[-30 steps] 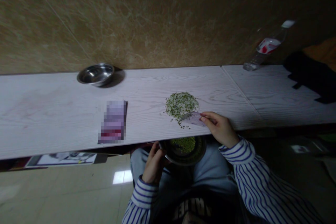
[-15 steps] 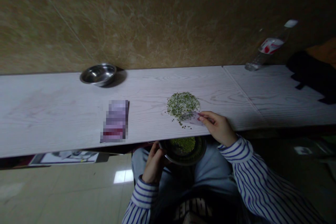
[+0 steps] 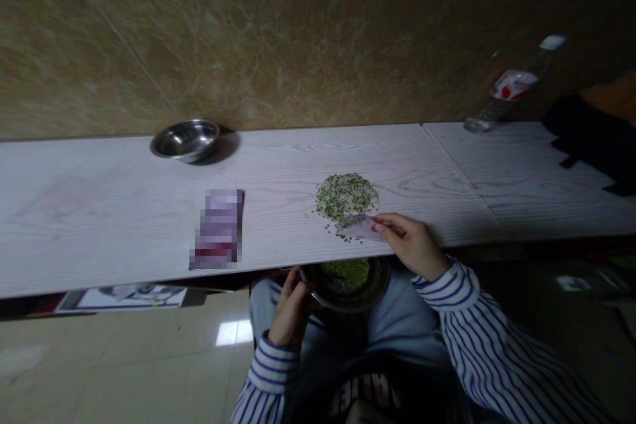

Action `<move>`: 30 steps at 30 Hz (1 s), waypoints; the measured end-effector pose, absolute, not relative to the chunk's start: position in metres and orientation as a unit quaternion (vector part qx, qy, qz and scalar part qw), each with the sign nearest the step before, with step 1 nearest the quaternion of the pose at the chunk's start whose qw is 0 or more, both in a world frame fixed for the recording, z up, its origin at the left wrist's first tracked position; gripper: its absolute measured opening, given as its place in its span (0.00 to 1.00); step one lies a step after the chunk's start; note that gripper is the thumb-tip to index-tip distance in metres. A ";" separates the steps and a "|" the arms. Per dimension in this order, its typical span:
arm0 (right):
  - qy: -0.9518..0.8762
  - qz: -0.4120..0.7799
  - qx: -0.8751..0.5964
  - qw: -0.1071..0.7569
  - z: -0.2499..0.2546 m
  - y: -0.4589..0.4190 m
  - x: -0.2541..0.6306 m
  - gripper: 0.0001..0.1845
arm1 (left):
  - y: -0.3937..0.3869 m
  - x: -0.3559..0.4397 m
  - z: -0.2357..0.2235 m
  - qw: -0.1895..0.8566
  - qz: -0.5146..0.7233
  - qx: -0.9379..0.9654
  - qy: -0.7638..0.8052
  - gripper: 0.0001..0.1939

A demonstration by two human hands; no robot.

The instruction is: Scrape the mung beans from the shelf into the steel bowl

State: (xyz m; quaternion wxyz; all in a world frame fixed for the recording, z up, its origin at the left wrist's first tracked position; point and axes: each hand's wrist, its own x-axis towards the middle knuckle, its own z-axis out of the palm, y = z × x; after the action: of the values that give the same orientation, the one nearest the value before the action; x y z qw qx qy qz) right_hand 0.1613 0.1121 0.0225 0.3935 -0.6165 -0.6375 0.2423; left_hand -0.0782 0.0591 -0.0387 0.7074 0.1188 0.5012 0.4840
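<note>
A round patch of green beans mixed with white grains [image 3: 346, 196] is spread on the white wood-grain table [image 3: 278, 212]. My right hand [image 3: 417, 245] pinches a thin, pale purple translucent sheet [image 3: 366, 229], whose far edge lies at the near side of the patch among a few stray beans. Just under the table's front edge, above my lap, my left hand [image 3: 289, 313] grips the left rim of a metal bowl [image 3: 348, 308]. Green beans [image 3: 355, 271] cover part of its bottom. The table edge hides the bowl's far side.
A second metal bowl [image 3: 185, 140] stands near the wall at the left. In front of it lies a flat, pixelated purple item [image 3: 217, 228]. A clear bottle [image 3: 511, 87] with a white cap and a dark bag [image 3: 586, 139] are at the back right.
The sheet in my right hand has shifted slightly left and toward me, and its tilt has changed. My left hand and the bowl stay almost in place.
</note>
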 end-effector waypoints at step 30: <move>-0.604 0.216 -0.647 0.413 0.023 0.088 0.151 0.13 | 0.055 -0.078 -0.030 0.700 0.478 0.134 0.514 0.25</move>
State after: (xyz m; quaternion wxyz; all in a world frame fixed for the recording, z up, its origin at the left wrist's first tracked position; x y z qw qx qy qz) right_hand 0.1511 0.0881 0.0235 0.4131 -0.6466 -0.6037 0.2163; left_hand -0.0782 0.0554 -0.0300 0.6995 0.1345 0.5138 0.4781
